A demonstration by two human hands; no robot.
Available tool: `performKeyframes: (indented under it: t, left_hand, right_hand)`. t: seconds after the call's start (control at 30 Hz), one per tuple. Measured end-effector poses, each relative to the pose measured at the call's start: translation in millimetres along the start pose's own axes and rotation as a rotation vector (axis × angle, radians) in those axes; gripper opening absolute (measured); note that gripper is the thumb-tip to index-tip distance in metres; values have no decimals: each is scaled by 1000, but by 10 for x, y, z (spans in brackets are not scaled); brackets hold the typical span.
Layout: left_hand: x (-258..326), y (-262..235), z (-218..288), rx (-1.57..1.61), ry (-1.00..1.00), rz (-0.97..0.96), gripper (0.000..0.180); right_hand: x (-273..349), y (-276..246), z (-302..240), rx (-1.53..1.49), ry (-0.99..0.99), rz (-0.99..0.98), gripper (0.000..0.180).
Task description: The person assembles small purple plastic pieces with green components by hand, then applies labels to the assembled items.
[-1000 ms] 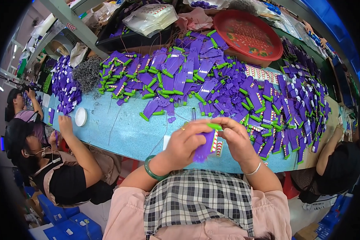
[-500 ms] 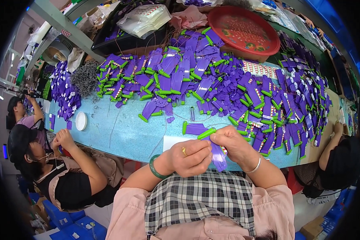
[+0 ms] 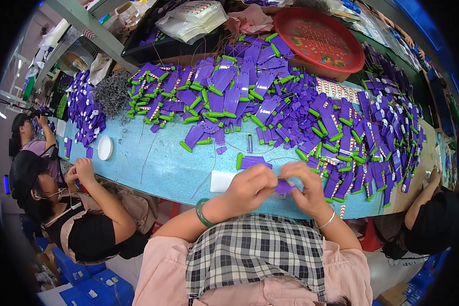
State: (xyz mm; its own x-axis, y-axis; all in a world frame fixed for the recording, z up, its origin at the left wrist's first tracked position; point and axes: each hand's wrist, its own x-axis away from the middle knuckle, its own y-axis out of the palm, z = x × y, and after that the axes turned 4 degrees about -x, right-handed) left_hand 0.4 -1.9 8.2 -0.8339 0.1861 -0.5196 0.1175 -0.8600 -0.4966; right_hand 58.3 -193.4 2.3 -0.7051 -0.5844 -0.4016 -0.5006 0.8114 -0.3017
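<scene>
A small purple plastic piece [image 3: 284, 188] shows between my two hands, near the table's front edge. My right hand [image 3: 309, 189] pinches it between thumb and fingers. Close beside it, my left hand [image 3: 251, 187] is closed with its fingertips bent together; what lies in them is hidden. Just beyond the hands lies a purple piece with a green end [image 3: 253, 162]. A white card [image 3: 222, 181] rests by my left hand.
A large heap of purple and green pieces [image 3: 229, 97] covers the far table. A red round tray [image 3: 319, 41], a tangle of grey wire [image 3: 112, 94] and a white tub [image 3: 105, 148] stand around it. One person [image 3: 92, 204] sits left, another [image 3: 436, 219] right.
The green-ended part of the held piece no longer shows between my hands. My left hand has risen and moved slightly right, and my right hand's fingers have bent over the piece.
</scene>
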Motion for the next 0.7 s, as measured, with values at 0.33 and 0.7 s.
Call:
performKeyframes:
  t: [0.33,0.7]
  left_hand:
    - [-392,-331,-643,-774,233,-235,16]
    - [102,-85,-4,1113,-715,-38,29]
  right_hand:
    - [23,22,119,-541,439,14,43]
    - [-22,249,74,-970,355,33,27]
